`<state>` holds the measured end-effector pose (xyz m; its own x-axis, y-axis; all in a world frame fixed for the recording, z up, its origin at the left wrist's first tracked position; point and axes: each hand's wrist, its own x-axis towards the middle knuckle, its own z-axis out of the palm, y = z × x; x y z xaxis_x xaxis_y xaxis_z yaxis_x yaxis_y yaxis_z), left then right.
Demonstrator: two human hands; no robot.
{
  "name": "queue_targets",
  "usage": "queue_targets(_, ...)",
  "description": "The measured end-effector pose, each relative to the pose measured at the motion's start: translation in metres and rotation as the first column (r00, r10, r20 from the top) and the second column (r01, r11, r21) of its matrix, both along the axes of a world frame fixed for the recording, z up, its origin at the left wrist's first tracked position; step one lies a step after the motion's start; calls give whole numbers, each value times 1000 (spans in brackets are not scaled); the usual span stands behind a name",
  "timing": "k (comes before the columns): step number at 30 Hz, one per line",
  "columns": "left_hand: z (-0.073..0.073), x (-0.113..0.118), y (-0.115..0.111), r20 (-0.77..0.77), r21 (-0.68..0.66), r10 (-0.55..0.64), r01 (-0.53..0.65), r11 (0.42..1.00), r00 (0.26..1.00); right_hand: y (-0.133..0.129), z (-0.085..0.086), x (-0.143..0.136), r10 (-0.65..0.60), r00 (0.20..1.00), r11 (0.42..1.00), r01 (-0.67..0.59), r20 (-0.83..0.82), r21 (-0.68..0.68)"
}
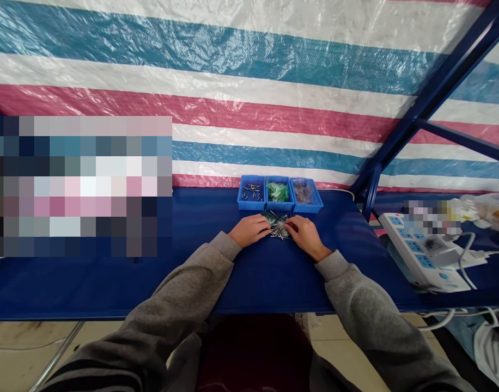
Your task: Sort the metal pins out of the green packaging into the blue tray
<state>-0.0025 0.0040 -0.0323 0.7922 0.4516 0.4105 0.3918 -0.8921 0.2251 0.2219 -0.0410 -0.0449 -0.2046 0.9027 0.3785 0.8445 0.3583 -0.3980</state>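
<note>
A loose pile of thin metal pins, like rivets (278, 233), lies on the blue tabletop between my hands. At its left side is my left hand (251, 230), with bent fingers drawn together at a piece of greenish see-through plastic (269, 217); what lies in the fingertips is too small to tell. From the right, my right hand (306, 235) reaches into the pile's edge, thumb and fingers pinched together. Anything in that pinch is hidden. Behind the pile stand three blue bins: the left bin (251, 206) has similar metal pins, the middle bin (279, 206) green plastic, the right bin (309, 208) clear plastic bags.
The blue table (184, 283) runs left and right. A white power strip (421, 253) with plugs and cables sits at right, near plastic bags (497, 209). A blue metal frame post (400, 128) slants up there. Striped sheeting (274, 81) hangs behind. A blurred area covers the left.
</note>
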Motion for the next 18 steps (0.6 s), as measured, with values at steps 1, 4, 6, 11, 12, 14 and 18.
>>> queue_targets(1,1,0,0,8,5,0,0,1000,1000,0,0,0,2,1000,1000,-2,1,1)
queue_targets(4,5,1,-1,48,27,17,-18,999,999,0,0,0,2,1000,1000,-2,-9,3)
queue_targets(6,8,1,-2,107,29,32,-36,999,994,-1,1,0,-2,999,1000,3,-37,9)
queue_targets(11,16,3,-9,381,-137,168,-124,983,909,-5,10,-4,-9,984,998,20,-179,59)
queue_targets(12,18,6,-10,443,-210,212,-129,969,871,-5,14,-5,-1,976,997,17,-219,72)
queue_targets(14,20,13,-9,550,-373,303,-96,923,779,-2,25,-8,16,948,996,12,-317,85)
queue_targets(18,21,30,0,666,-579,443,41,814,600,13,45,-18,-20,855,1000,25,-518,3)
